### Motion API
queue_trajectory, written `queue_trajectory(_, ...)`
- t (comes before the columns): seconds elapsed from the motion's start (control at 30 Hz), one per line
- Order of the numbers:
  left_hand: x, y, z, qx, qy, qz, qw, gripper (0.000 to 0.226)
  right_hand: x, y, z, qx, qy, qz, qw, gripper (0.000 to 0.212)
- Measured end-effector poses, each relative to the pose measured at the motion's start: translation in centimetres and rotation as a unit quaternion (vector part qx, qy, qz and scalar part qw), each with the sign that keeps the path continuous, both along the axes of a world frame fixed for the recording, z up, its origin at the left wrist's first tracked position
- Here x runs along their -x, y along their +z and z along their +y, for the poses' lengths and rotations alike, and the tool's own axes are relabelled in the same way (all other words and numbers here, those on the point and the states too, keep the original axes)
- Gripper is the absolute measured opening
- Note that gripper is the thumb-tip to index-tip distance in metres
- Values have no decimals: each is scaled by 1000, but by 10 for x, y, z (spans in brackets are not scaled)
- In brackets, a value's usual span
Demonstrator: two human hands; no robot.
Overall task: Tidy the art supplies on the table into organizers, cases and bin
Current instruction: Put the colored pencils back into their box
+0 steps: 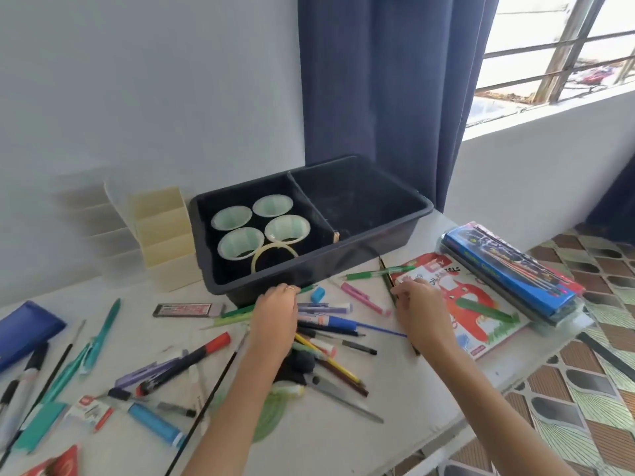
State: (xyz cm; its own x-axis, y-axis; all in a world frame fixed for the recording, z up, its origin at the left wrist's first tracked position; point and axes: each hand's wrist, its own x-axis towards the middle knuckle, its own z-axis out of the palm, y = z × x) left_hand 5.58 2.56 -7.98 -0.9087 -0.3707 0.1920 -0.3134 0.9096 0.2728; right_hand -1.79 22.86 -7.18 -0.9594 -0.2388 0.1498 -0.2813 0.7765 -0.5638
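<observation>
My left hand (275, 314) lies knuckles up by the front wall of the black bin (309, 271), its fingers curled over a green pen (237, 311) that runs under it. My right hand (417, 309) pinches a thin dark pencil (386, 274) lying beside the oil pastels box (481, 304). Between and below the hands sits a heap of pens and pencils (330, 324). The bin's left half holds several paper cups (240, 243) and a tape ring (275, 257). Its right half looks bare.
A cream tiered organizer (165, 235) stands left of the bin. A blue pencil box (508, 269) sits at the right table edge, and a dark blue case (24, 331) at far left. Scissors (343, 396), a red-capped marker (192, 359) and more pens are scattered in front.
</observation>
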Motion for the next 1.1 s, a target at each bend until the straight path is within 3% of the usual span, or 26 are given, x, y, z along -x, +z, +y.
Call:
queue_trajectory(0.23,17,-8,11,159,36,-101,981,33,21,-13,-5,-73,18,-10,997,19)
queue_trajectory(0.4,16,-11,18,165,51,-77,982,35,21,-12,-12,-116,14,-24,993,15)
queue_trajectory(0.63,10,-2,12,143,17,-108,984,26,13,2,-18,-175,24,-24,984,8)
queue_trajectory(0.77,4,4,5,168,-27,-115,979,27,14,9,-13,-131,5,-59,990,10)
queue_trajectory(0.9,-8,15,9,148,-75,-97,981,57,6,17,-10,-70,24,-119,990,15)
queue_trajectory(0.97,-17,26,14,171,-134,-31,976,66,-2,25,-10,-6,36,-156,987,21)
queue_trajectory(1.1,-39,25,3,194,-207,98,954,57,-31,45,-21,49,82,-207,974,14)
